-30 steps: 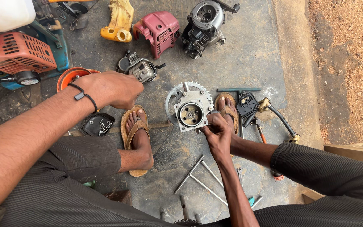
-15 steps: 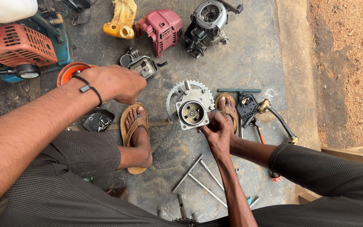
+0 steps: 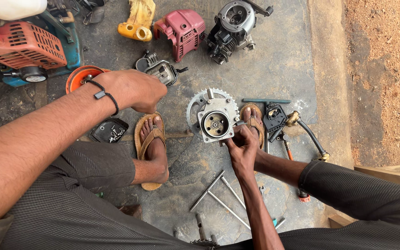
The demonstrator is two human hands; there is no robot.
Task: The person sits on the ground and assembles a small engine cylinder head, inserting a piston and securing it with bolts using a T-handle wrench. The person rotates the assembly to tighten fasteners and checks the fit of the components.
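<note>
While the right hand [image 3: 242, 147] is clamping its fingers on the lower right edge of the square metal engine casing [image 3: 215, 122], that casing is standing upright on the stone floor [image 3: 274, 69], its round bore facing up at the camera; a toothed flywheel [image 3: 195, 104] is showing just behind the gripped part, and the right foot's sandal [image 3: 254, 121] is sitting touching the gripping fingers on the far side; the left hand [image 3: 133, 90] is hovering well away from the grip, curled into a loose fist, and whether it is holding anything I cannot tell; under that fist the left foot's sandal [image 3: 150, 143] is resting flat; just beyond the grip a black part [image 3: 274, 118] and a brass-tipped hose [image 3: 309, 134] are lying; nearer the body than the grip, long T-handled wrenches [image 3: 218, 194] are lying crossed; far past the casing a red engine cover [image 3: 181, 30] and a grey engine block [image 3: 232, 28] are sitting side by side.
</note>
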